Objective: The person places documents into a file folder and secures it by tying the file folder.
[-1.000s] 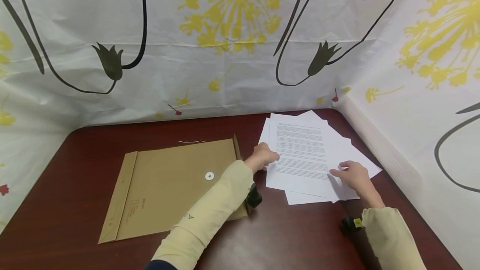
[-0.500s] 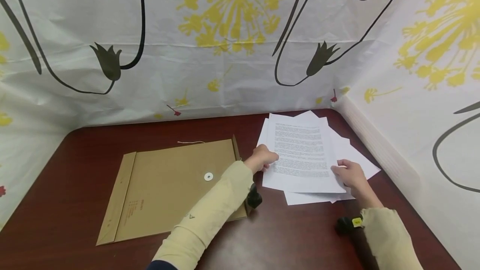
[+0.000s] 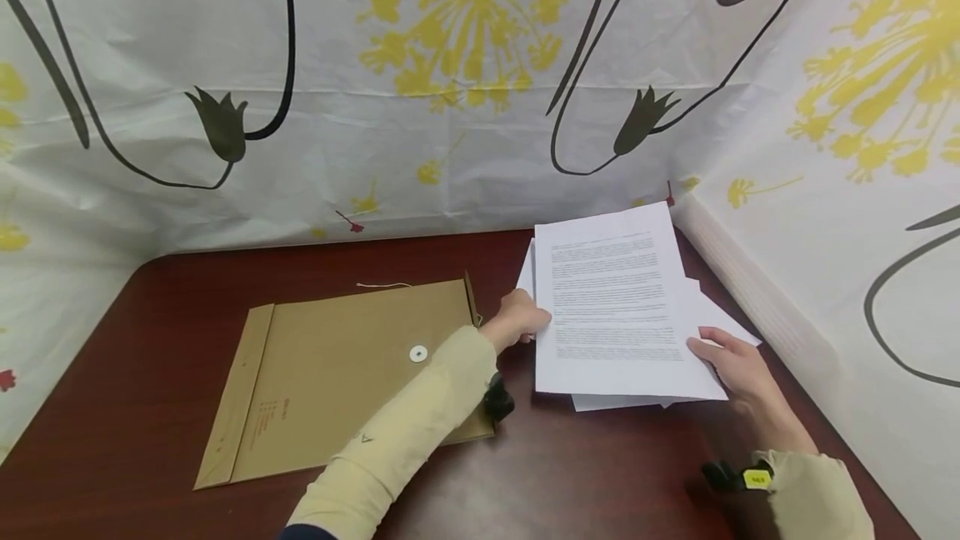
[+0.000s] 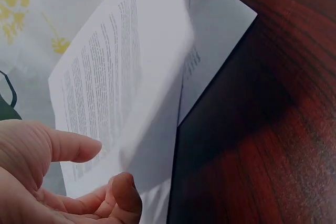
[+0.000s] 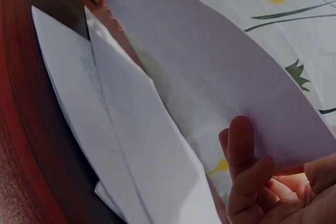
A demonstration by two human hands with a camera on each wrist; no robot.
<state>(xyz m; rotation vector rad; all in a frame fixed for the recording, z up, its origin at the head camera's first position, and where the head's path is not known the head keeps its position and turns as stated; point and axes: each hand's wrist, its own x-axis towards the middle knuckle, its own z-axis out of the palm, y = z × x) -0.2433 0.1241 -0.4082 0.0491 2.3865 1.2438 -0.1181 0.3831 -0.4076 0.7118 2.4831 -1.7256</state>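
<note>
A printed sheet of paper (image 3: 611, 307) is raised over a loose pile of white sheets (image 3: 712, 315) on the right of the table. My right hand (image 3: 738, 365) pinches its lower right side; in the right wrist view the sheet bows upward, apart from the papers (image 5: 131, 108) below. At the left edge of the sheet is my left hand (image 3: 517, 319), its thumb overlapping the paper in the head view. The left wrist view has the left thumb and fingers spread apart in front of the paper, with nothing visibly gripped between them.
A brown kraft document envelope (image 3: 337, 382) with a white round button (image 3: 418, 353) lies left of the papers, partly under the left forearm. A white string (image 3: 384, 285) shows beyond its far edge. Patterned cloth (image 3: 465, 157) surrounds the dark red table (image 3: 570, 482) behind and to the right.
The right hand has moved right and toward the person, lifting and turning the top printed sheet off the pile. The left hand has shifted only slightly left, and the envelope has stayed put.
</note>
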